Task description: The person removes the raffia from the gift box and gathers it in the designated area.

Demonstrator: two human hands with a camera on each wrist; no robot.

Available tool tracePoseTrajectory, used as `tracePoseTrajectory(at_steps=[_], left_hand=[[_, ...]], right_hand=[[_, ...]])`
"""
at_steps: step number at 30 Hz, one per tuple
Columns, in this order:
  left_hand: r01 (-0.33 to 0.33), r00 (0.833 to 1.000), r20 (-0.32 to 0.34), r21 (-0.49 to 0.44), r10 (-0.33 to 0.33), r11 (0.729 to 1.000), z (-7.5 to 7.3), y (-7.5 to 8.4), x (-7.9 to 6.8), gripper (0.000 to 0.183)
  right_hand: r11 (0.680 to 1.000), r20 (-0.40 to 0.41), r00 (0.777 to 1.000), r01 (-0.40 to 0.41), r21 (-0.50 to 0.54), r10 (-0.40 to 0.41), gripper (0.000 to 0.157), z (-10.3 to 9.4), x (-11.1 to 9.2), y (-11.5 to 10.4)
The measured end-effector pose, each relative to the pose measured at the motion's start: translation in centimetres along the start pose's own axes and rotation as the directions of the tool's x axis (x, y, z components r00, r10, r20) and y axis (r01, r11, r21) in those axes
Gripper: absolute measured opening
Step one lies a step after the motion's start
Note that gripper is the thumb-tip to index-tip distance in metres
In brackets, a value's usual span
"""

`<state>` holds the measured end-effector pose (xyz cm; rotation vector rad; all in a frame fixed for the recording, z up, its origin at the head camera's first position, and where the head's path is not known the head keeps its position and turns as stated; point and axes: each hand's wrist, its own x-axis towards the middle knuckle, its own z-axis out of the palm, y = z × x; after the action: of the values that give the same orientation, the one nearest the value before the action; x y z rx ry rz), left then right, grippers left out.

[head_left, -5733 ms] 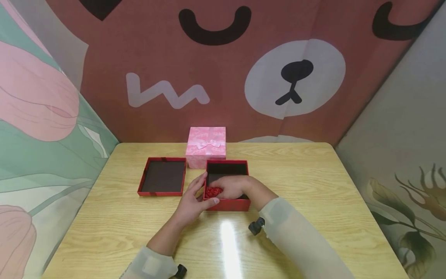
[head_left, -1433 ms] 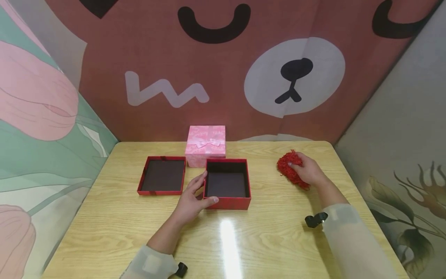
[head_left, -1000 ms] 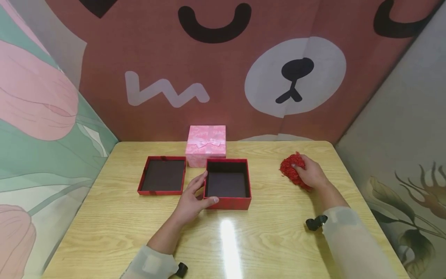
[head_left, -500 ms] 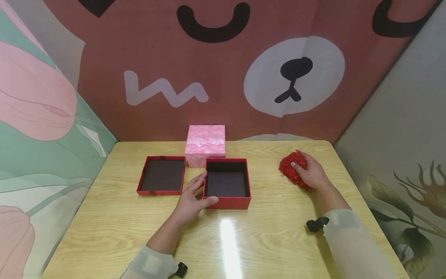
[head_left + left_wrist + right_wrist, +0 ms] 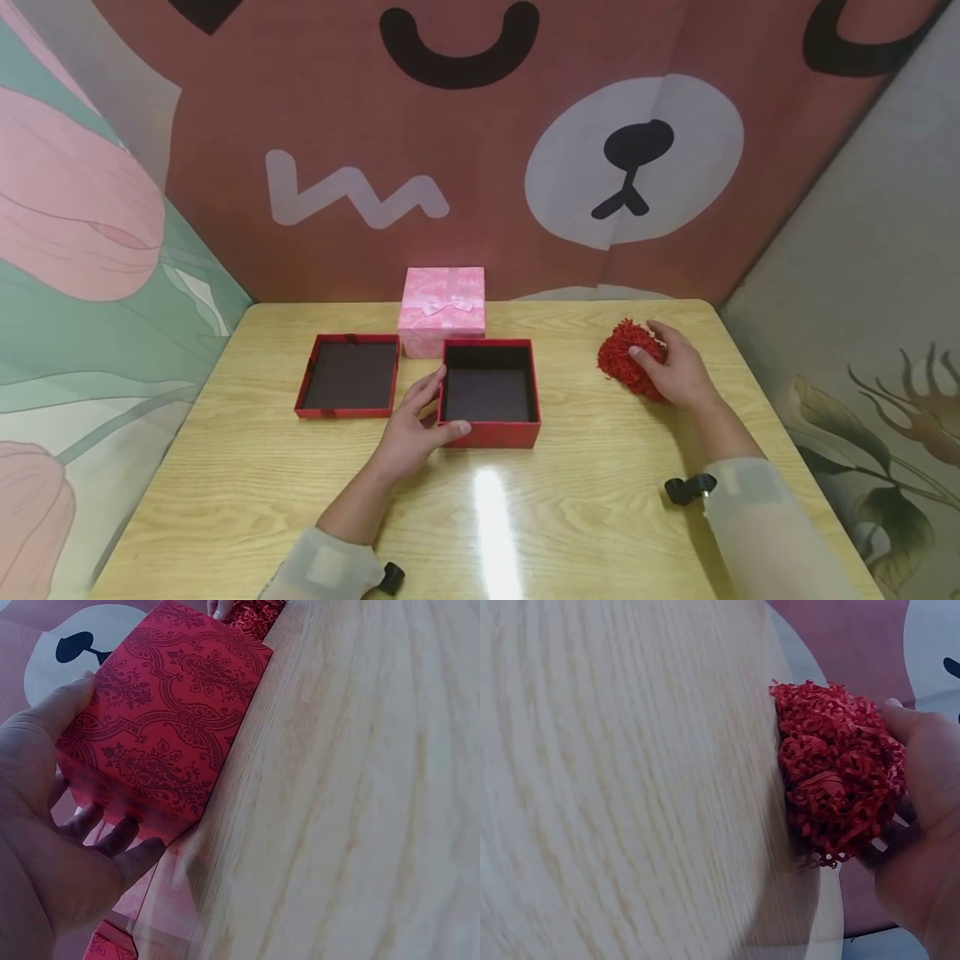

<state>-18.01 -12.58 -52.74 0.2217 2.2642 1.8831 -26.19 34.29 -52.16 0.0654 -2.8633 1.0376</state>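
On the table sits a red patterned box without its lid, its dark inside bare. My left hand holds its left side, thumb over the front face and fingers along the side; the left wrist view shows the fingers against the box wall. To the right, a loose clump of red shredded paper rests on the table. My right hand is at its right side, thumb touching the top and fingers spread behind. In the right wrist view, gaps show between fingers and shredded paper.
A red-edged lid lies upturned to the left of the box, dark lining up. Behind the box stands a closed pink gift box with a bow. A printed wall rises along the table's back edge.
My right hand carried the shredded paper out of the red box to the table's right side. Lately its fingers have loosened and drawn slightly rightward. The left hand keeps its place.
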Motion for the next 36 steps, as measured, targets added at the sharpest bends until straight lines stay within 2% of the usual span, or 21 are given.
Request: tracePoseTrajectory(at_steps=[9,16,22,30,36], left_hand=[[0.003,1.0,-0.001,0.005,-0.003,1.0,0.0,0.0,0.0,0.095],[0.001,1.0,-0.003,0.008,-0.001,1.0,-0.1,0.0,0.0,0.096],[0.002,1.0,0.001,0.01,-0.002,1.0,-0.1,-0.1,0.1,0.096],[0.002,1.0,0.001,0.011,-0.002,1.0,-0.1,-0.1,0.0,0.097],[0.002,1.0,0.002,0.01,-0.002,1.0,-0.1,0.0,0.0,0.097]], right_hand=[[0.999,-0.042,0.998,0.04,0.019,-0.039,0.073,-0.4,-0.7,-1.3],[0.994,-0.115,0.987,0.113,0.014,-0.11,0.065,-0.2,-1.2,-3.0],[0.979,-0.152,0.974,0.181,0.093,-0.165,0.061,0.2,-2.0,-4.9],[0.945,-0.131,0.966,0.247,0.216,-0.222,0.06,1.5,-3.1,-7.0],[0.922,-0.081,0.968,0.251,0.294,-0.238,0.061,2.4,-3.8,-8.3]])
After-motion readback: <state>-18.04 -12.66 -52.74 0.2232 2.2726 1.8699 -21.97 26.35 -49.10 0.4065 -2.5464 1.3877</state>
